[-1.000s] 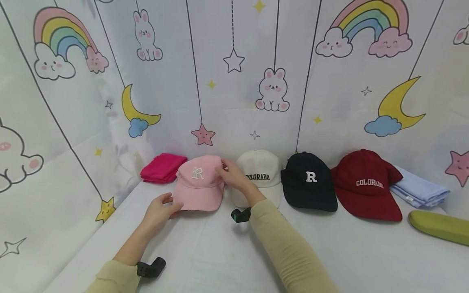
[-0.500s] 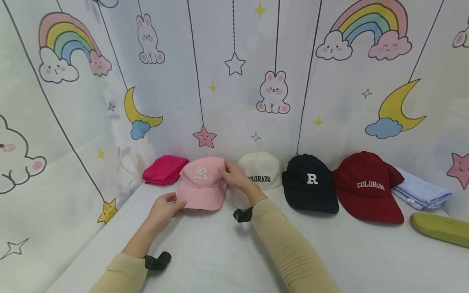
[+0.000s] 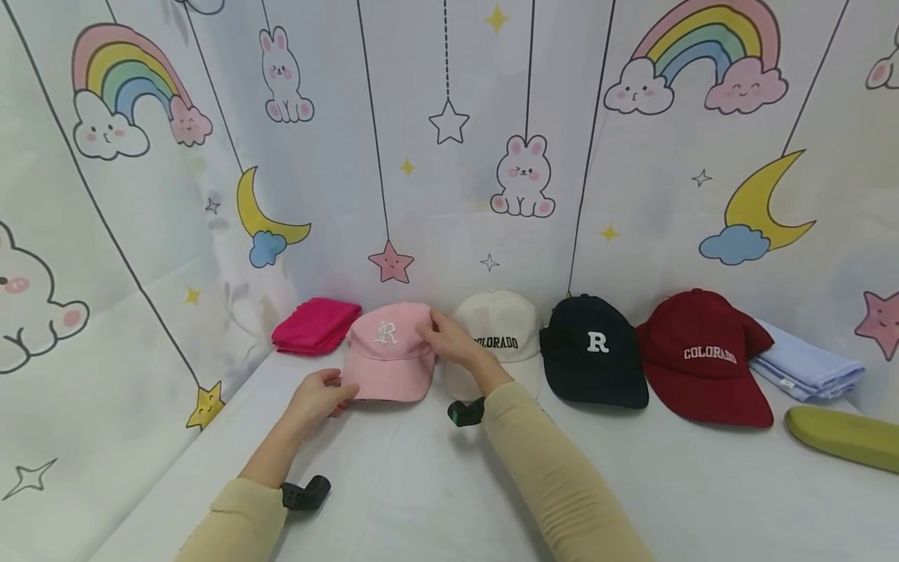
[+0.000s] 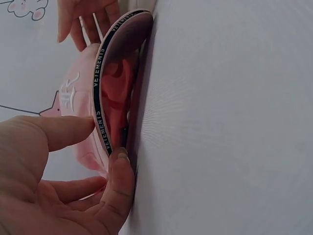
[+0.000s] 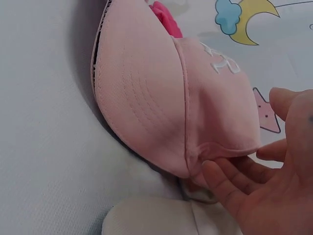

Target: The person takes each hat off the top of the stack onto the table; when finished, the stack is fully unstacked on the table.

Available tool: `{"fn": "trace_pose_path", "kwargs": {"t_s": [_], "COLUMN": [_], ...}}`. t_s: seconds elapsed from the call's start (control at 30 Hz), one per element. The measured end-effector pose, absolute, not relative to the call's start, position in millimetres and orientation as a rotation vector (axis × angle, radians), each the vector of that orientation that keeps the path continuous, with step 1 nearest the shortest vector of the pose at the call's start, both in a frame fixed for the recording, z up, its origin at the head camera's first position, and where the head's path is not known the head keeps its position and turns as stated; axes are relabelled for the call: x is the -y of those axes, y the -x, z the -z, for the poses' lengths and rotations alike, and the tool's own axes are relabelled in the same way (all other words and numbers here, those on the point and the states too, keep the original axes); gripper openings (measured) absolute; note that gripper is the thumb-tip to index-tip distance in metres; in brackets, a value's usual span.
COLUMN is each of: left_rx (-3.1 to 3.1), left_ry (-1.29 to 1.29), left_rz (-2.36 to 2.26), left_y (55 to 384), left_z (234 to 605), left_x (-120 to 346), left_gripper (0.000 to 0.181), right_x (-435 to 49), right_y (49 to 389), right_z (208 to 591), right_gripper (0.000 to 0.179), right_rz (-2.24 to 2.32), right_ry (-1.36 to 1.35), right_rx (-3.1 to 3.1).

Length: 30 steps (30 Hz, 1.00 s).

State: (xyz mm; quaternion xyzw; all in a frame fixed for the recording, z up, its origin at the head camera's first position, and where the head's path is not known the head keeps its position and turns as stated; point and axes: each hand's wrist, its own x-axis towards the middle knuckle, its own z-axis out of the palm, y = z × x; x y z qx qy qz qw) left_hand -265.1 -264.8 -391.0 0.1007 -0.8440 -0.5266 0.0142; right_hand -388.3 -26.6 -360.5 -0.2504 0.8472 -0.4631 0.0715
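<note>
A pink baseball cap (image 3: 389,375) with a white embroidered R stands on the white-covered table, brim toward me. My left hand (image 3: 316,402) pinches the near left corner of its brim, thumb on top and a finger underneath, as the left wrist view shows. My right hand (image 3: 453,339) holds the right side of the crown, some fingertips hidden behind it. In the right wrist view, fingertips (image 5: 212,171) reach the crown's lower side edge. Just right of it, partly covered by my right hand and forearm, sits a cream COLORADO cap (image 3: 499,312).
A navy cap (image 3: 586,371) and a dark red cap (image 3: 695,355) continue the row. Folded hot-pink cloth (image 3: 312,326) lies at the far left; folded light-blue cloth (image 3: 808,363) and a long green object (image 3: 839,437) lie at right. A printed curtain (image 3: 449,195) rises behind.
The pink cap has shifted slightly right, toward the cream cap, with both hands staying on it. My left forearm has moved a little right and forward. The other things stay put.
</note>
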Motion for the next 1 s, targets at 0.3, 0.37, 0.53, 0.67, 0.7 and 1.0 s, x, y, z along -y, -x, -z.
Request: {"fn": "trace_pose_path", "kwargs": {"t_s": [0.3, 0.37, 0.53, 0.67, 0.7, 1.0], "left_rx": [2.668, 2.682, 2.686, 2.672, 2.675, 2.669], "left_ry": [-0.248, -0.249, -0.294, -0.279, -0.272, -0.204], "left_rz": [1.603, 1.588, 1.575, 1.558, 1.544, 1.501], "left_y": [262.7, 263.5, 265.2, 266.4, 266.7, 267.2], "left_z": [389.2, 389.3, 387.7, 384.2, 383.3, 370.0], "left_x": [265.2, 266.9, 269.2, 269.1, 268.9, 264.0], "left_gripper": [0.069, 0.071, 0.072, 0.073, 0.074, 0.076], "right_x": [19.8, 16.8, 8.9, 3.1, 1.9, -8.7], "right_y": [390.1, 388.3, 385.1, 383.0, 382.7, 377.5], "right_z": [355.6, 351.5, 340.1, 330.5, 328.6, 313.6], "right_gripper": [0.064, 0.068, 0.072, 0.071, 0.071, 0.070], "right_rz": [1.418, 1.398, 1.413, 1.472, 1.480, 1.448], "right_ry": [0.776, 0.761, 0.727, 0.732, 0.736, 0.775], "right_rx": [-2.533, -2.552, -2.538, -2.508, -2.507, -2.576]}}
